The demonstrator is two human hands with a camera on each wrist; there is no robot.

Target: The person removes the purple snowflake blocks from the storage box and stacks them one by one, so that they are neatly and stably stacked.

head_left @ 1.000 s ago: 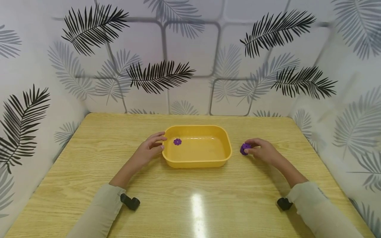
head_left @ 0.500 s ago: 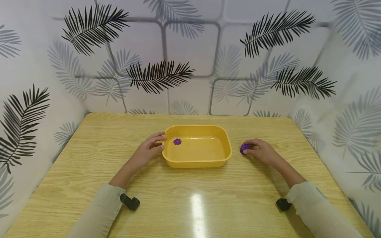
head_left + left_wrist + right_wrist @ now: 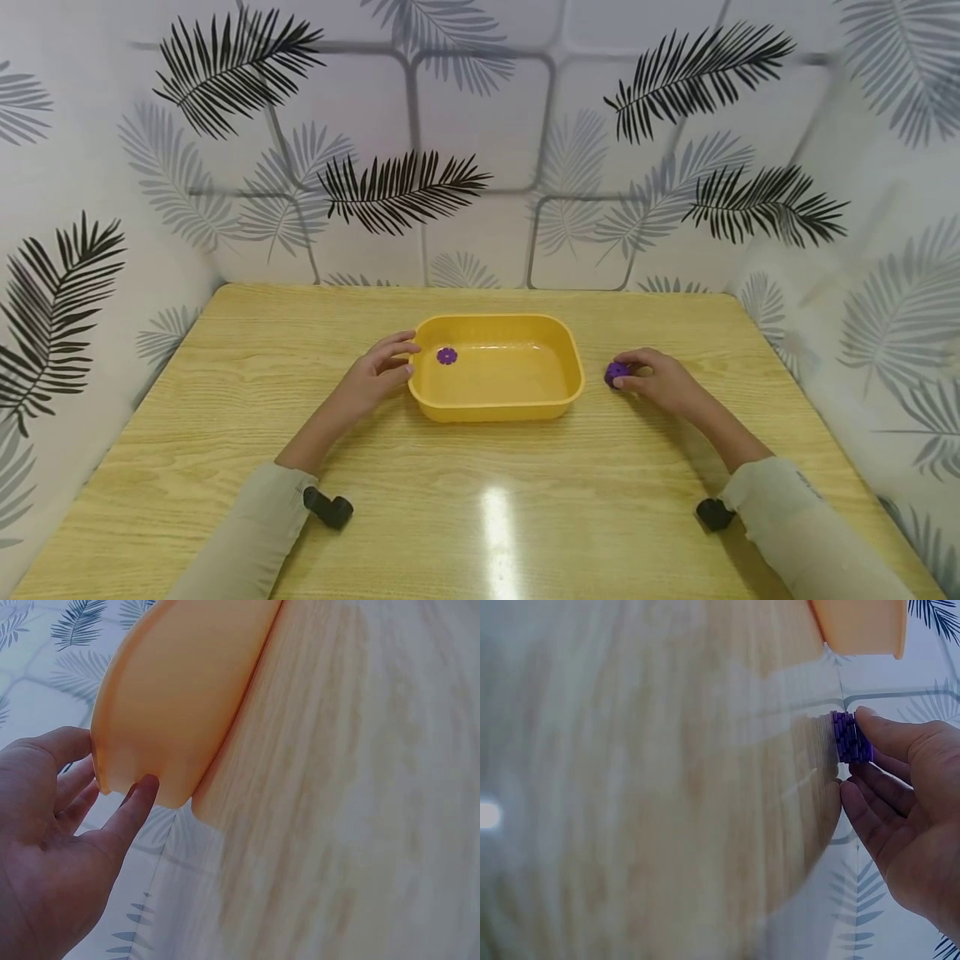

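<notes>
On the left side of the yellow plastic tub [image 3: 495, 412], my left hand [image 3: 377, 371] rests with its fingertips at the rim. In the left wrist view its thumb lies against the tub's outer end wall [image 3: 169, 712]. A single purple flower-shaped disc [image 3: 447, 357] lies inside the tub, toward the left. To the right of the tub, my right hand [image 3: 660, 382] pinches a short stack of purple flower discs [image 3: 615, 374] between thumb and fingers. The right wrist view shows several layers in the stack [image 3: 849, 738], side-on and close over the table.
The light wood table [image 3: 420, 500] runs back to a wall [image 3: 480, 150] with leaf-patterned covering. Both wrists carry a black camera mount [image 3: 327, 509]. A bright light reflection shows on the table's front middle.
My right hand has shifted very slightly, and the purple stack has turned a little in its fingers. My left hand and the tub keep their place.
</notes>
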